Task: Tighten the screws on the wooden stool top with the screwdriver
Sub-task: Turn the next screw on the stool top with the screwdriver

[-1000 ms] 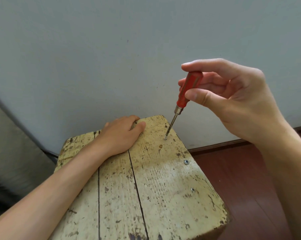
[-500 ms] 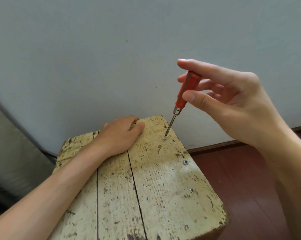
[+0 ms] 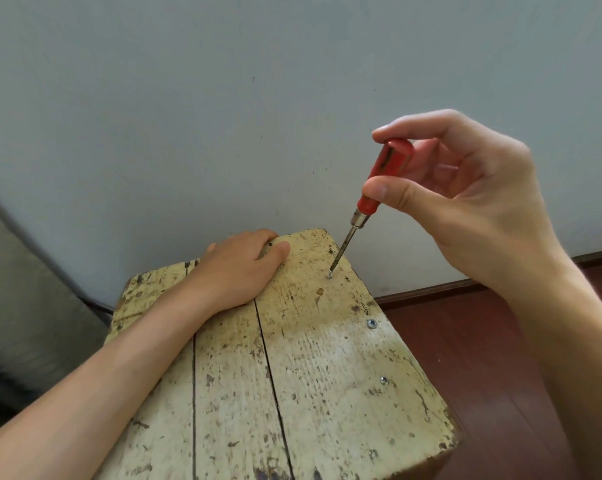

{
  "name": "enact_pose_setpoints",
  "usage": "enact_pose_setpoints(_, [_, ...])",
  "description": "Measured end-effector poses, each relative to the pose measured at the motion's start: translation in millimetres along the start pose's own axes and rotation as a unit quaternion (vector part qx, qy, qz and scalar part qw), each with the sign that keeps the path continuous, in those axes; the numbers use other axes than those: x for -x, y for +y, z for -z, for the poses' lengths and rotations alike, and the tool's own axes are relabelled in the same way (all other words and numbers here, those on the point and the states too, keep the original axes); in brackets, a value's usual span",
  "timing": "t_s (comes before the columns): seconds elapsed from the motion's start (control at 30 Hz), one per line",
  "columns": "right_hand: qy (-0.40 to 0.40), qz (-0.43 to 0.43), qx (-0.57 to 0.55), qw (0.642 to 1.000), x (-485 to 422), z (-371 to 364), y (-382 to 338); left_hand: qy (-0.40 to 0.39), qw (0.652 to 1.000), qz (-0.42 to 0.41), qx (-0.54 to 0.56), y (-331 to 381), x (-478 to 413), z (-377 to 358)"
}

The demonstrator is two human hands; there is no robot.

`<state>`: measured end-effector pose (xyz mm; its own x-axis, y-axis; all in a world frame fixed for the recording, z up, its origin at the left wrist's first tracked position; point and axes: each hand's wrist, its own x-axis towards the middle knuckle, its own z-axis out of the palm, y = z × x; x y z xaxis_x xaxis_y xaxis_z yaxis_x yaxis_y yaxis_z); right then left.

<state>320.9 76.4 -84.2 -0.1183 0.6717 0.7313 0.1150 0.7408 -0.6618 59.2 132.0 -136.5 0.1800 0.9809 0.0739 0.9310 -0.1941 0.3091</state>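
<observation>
At the far right corner of the wooden stool top, your right hand pinches the red-handled screwdriver between thumb and forefinger, with the other fingers curled behind the handle. Its shaft slants down and to the left from your hand, and the tip sits on a raised screw near the stool's right edge. Your left hand lies palm down on the far edge, thumb flat on the wood, fingers bent over the rim, just left of that screw. Two more screws sit flush along the right edge, nearer to you.
</observation>
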Motion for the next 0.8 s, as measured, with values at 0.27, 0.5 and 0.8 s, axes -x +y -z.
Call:
enact_pose_setpoints(0.27, [0.002, -0.002, 0.027, 1.0, 2.7, -4.6, -4.6, -0.001, 1.0, 0.004, -0.003, -1.6, -0.8, -0.4])
enact_pose_setpoints(0.5, [-0.11, -0.012, 0.002, 0.994, 2.6, 5.0, -4.4, 0.001, 1.0, 0.001, 0.002, -1.0, -0.2, -0.1])
enact_pose_setpoints(0.8, [-0.064, -0.003, -0.004, 0.998, 1.3, 0.9, -5.2, 0.0, 1.0, 0.004, 0.002, 1.3, 0.7, 0.9])
